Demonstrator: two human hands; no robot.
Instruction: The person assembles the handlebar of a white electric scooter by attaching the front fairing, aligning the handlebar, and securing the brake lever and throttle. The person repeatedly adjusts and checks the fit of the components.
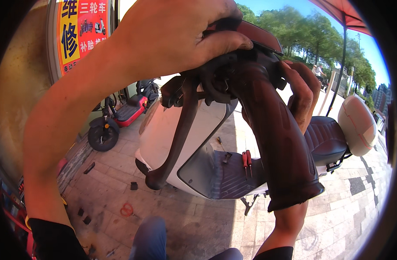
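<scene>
A scooter's black rubber handlebar grip (281, 138) fills the middle right, its free end toward me. The black brake lever (179, 134) hangs down to the left of it. My left hand (177, 37) reaches over the top, thumb and fingers closed on a dark panel with a reddish, shiny face (265, 40). My right hand (301, 89) comes up behind the grip, its bent fingers against the side of the black handlebar housing (246, 58). The grip hides its palm and thumb.
Two red-handled screwdrivers (247, 160) lie on the white scooter's footboard (224, 182), beside its dark seat (326, 138). A red scooter (131, 110) stands at the left by a wall sign (79, 30). Small black pieces (133, 186) and a red ring (126, 209) lie on the paving.
</scene>
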